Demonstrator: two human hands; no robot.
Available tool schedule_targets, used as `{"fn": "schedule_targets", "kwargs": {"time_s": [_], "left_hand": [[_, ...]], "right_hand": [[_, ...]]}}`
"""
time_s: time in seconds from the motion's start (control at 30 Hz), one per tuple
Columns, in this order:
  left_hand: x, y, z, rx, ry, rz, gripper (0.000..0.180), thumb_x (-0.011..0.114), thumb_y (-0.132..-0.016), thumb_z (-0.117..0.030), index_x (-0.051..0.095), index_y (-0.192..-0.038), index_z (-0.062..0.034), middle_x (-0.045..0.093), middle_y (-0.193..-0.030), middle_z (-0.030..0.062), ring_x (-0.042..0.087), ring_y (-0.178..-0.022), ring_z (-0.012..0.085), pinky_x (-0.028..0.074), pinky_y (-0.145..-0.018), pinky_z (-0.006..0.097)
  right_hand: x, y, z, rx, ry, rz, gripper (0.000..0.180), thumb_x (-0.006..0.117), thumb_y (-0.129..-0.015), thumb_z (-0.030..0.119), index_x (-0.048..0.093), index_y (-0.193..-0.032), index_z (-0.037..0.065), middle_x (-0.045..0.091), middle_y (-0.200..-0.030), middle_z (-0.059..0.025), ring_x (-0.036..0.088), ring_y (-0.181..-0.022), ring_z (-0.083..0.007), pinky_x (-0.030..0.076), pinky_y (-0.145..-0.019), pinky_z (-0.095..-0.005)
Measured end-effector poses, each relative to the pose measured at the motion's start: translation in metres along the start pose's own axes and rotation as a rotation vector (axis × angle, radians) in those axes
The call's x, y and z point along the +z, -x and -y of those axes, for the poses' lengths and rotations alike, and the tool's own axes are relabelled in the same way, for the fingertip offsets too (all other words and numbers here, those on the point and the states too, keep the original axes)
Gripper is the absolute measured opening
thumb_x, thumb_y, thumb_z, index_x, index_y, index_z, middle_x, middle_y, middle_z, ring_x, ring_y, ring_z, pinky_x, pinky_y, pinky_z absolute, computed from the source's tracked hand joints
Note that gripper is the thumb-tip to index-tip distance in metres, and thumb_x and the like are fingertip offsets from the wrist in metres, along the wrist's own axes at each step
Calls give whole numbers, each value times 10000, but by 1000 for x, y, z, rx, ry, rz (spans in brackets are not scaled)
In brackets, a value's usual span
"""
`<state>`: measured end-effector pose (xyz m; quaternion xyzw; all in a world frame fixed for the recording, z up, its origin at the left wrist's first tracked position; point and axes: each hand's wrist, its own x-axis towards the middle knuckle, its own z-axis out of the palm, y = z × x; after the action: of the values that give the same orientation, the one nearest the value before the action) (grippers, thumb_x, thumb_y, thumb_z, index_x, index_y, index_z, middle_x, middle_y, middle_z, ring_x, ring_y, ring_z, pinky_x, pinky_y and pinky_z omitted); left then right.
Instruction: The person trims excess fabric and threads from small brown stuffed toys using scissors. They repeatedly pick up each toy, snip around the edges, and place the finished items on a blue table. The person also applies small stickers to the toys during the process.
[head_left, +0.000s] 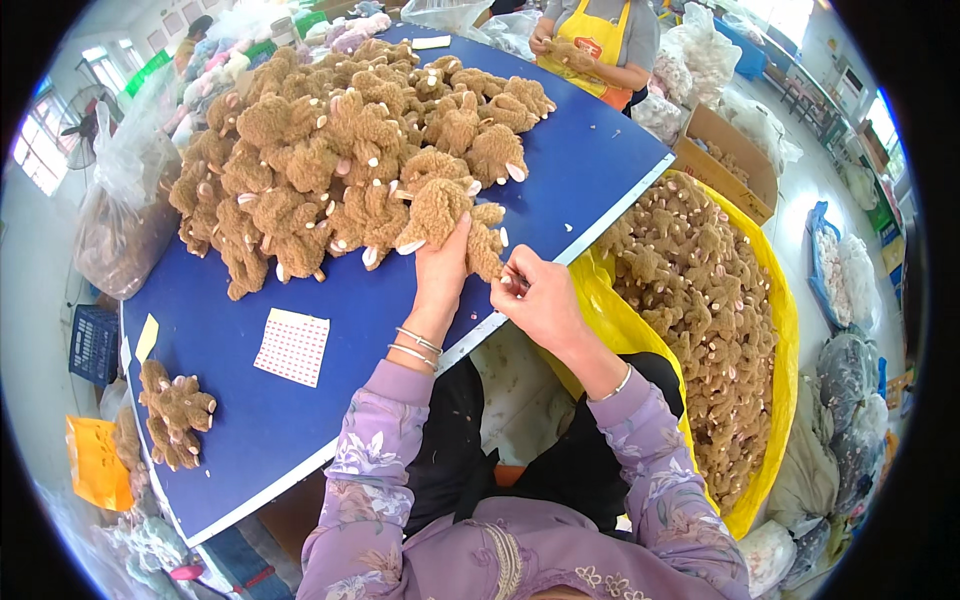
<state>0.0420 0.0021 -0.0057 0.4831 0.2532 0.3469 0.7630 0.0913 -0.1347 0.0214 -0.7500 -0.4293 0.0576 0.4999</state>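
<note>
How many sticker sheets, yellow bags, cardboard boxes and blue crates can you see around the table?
Sticker sheet on the blue table: 1
Yellow bag of brown plush toys: 1
Cardboard box: 1
Blue crate: 1
Total: 4

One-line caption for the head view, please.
Left hand holds a brown plush toy over a blue table; right hand pinches its leg.

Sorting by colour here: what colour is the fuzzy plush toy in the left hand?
Light brown fuzzy plush toy with pale paw tips, held by the left hand; head view.
</note>
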Motion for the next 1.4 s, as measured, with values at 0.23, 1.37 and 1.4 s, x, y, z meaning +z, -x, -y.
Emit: {"fn": "schedule_targets", "kwargs": {"time_s": [0.23,1.37,1.4], "left_hand": [[0,3,1,3,77,67,357,604,-931,-205,536,-1203,16,609,-1113,77,605,-947,139,512,-792,277],[-13,-12,-2,-29,148,148,323,507,-969,-156,501,-1248,8,572,-1187,104,589,-1028,186,504,-865,314],[-15,-13,-3,-21,146,182,339,488,-975,-152,483,-1274,8,561,-1206,105,577,-1056,188,497,-878,316]], "right_hand": [[-13,-5,-10,99,-262,16,251,741,-771,159,522,-811,43,595,-688,-7,504,-593,-69,418,-534,-250],[-19,-2,-2,-404,7,109,138,685,-730,55,593,-833,55,608,-747,-88,629,-649,-239,507,-596,-321],[-18,-1,0,-435,6,159,134,682,-728,56,591,-826,59,608,-743,-83,629,-646,-233,509,-596,-327]]}}
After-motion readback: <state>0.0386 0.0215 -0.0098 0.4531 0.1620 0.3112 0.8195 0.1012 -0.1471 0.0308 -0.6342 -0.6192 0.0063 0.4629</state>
